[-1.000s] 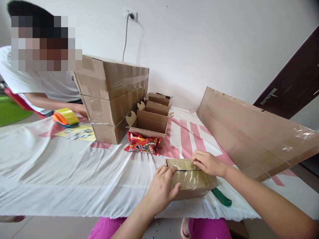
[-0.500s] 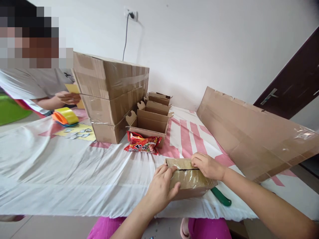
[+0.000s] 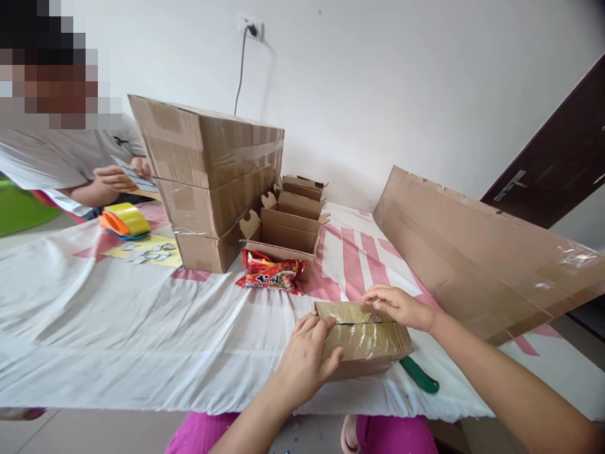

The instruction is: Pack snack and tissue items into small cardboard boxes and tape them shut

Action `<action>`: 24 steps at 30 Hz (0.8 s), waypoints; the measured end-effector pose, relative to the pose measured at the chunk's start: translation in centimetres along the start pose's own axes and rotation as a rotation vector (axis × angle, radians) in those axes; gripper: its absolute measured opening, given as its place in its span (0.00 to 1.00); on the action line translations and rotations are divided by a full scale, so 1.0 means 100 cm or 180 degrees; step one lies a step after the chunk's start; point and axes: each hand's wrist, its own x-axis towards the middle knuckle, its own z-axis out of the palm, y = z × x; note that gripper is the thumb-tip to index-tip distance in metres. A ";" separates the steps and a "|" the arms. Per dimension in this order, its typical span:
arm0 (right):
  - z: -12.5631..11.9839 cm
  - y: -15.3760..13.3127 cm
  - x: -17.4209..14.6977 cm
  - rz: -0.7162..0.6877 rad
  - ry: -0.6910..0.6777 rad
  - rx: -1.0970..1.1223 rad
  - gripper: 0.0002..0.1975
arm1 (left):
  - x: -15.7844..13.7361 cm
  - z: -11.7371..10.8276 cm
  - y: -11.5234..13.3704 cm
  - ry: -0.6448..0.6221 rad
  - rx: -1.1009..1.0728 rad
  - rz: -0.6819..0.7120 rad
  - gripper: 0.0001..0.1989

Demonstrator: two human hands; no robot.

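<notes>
A small cardboard box [image 3: 368,340] lies near the table's front edge, shiny tape across its top and a dark slit along the seam. My left hand [image 3: 309,350] grips its left end, fingers over the top and thumb on the near side. At the far top edge, my right hand [image 3: 394,306] has its fingers stretched out, lightly over the box and gripping nothing visible. A green-handled tool [image 3: 420,374] pokes out from under the right end of the box; its other end is hidden. Just beyond the box lies a red snack packet [image 3: 271,274].
Several open cardboard boxes [image 3: 290,233] stand in a row behind the packet. Left of them rises a stack of taped cartons [image 3: 189,189]. A large cardboard sheet [image 3: 477,258] leans at right. Across the table, a person's hands [image 3: 116,178] hold a patterned sheet near colored strips [image 3: 125,219].
My right hand's fingers have lifted and straightened from their pinch at the box's slit. My left hand stays put. The other person now holds a patterned sheet rather than a yellow piece.
</notes>
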 end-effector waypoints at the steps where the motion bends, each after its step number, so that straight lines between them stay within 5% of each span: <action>1: -0.001 0.001 -0.002 0.0023 -0.0029 0.0031 0.11 | 0.000 0.000 0.000 -0.0005 0.0008 0.0010 0.19; 11: 0.027 0.000 0.007 -0.0339 0.0560 -0.1343 0.10 | 0.001 -0.001 0.001 -0.0034 0.0020 0.0007 0.19; 24: 0.015 -0.023 0.041 -0.0632 -0.0443 -0.2290 0.07 | 0.000 -0.002 0.001 0.0002 -0.0017 -0.0069 0.18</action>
